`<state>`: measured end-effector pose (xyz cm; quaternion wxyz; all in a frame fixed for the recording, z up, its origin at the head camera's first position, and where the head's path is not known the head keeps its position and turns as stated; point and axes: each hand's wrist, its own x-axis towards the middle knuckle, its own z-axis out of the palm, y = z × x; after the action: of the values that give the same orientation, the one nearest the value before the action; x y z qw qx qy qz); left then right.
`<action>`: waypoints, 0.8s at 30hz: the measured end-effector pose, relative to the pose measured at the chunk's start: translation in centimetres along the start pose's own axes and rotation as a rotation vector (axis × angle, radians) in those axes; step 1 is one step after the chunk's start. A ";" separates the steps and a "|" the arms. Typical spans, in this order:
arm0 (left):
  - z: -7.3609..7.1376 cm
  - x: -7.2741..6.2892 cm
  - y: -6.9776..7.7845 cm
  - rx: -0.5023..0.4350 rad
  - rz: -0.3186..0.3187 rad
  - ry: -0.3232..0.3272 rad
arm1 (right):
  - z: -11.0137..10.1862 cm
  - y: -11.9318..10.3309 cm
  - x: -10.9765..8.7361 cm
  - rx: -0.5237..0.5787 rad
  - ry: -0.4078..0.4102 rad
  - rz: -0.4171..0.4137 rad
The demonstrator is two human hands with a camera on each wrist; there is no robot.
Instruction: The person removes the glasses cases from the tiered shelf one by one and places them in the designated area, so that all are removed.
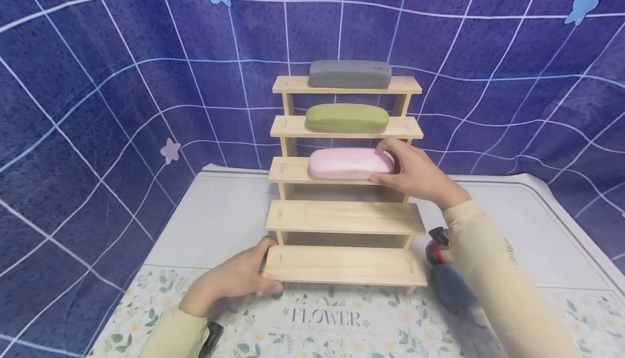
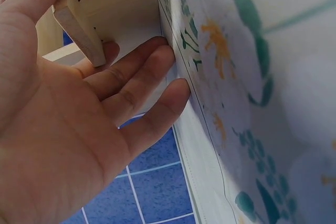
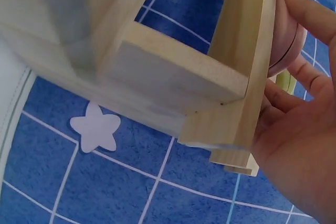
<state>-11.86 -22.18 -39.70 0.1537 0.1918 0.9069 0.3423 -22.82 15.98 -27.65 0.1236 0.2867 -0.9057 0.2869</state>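
A wooden stepped rack [image 1: 344,216] stands in the middle of the head view. On its third step from the bottom lies a pink glasses case [image 1: 344,164]. My right hand [image 1: 415,171] pinches this case's right end, thumb at the front and fingers behind; the right wrist view shows the pink case [image 3: 289,30] between them. My left hand [image 1: 239,274] holds the left end of the lowest step, and in the left wrist view the thumb and index finger straddle the board's end [image 2: 79,30]. The other fingers of this hand [image 2: 79,114] are spread beside it.
A green glasses case [image 1: 346,117] lies on the step above, and a grey glasses case [image 1: 350,74] on the top one. A partly hidden blue-grey object [image 1: 451,287] is at the right, below my right sleeve. Blue cloth with stars [image 1: 146,49] hangs behind the table [image 1: 219,211].
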 end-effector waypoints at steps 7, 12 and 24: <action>0.0 -0.1 0.0 -0.004 0.003 -0.002 | -0.9 1.3 -1.3 0.057 0.047 0.059; 0.0 -0.1 0.0 -0.009 0.011 0.000 | -1.7 2.6 -2.4 0.062 0.105 0.084; 0.0 -0.2 0.0 -0.030 0.022 -0.004 | -3.5 5.1 -4.2 0.077 0.164 0.166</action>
<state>-11.69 -22.25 -39.71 0.1547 0.2004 0.8991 0.3572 -22.21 23.35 -28.77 0.1618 0.1907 -0.9014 0.3533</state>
